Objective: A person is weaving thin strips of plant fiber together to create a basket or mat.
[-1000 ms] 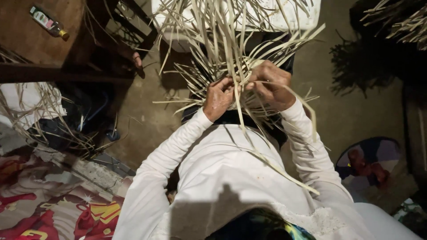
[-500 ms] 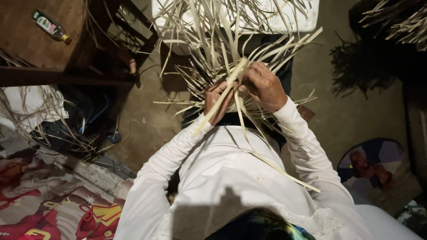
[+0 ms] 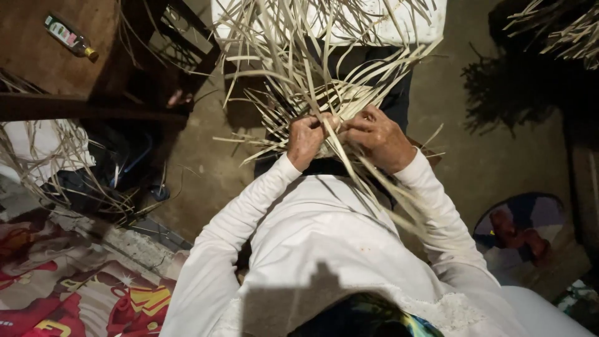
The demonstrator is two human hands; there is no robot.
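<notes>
Item: woven palm-strip piece [image 3: 324, 100], scene centre, just beyond both hands | Left hand [image 3: 306, 140]: closed, pinching pale strips at woven edge | Right hand [image 3: 377, 138]: closed around strips, touching the weave | Progress: small plaited patch formed; most strips loose, fanning far | Nearby: bottle [image 3: 70, 37] far left; patterned cloth [image 3: 75, 293] near left

Right in front of me sits the woven palm-strip piece [image 3: 312, 103], pale straw in colour, its middle plaited into a flat criss-cross patch just above my knuckles. From that patch the loose strips [image 3: 281, 37] fan upward and out to both sides, long, thin and flat, some curling at their tips, over a white cloth. A few strips run down from the patch toward me, slanting to the right across my white sleeve.
</notes>
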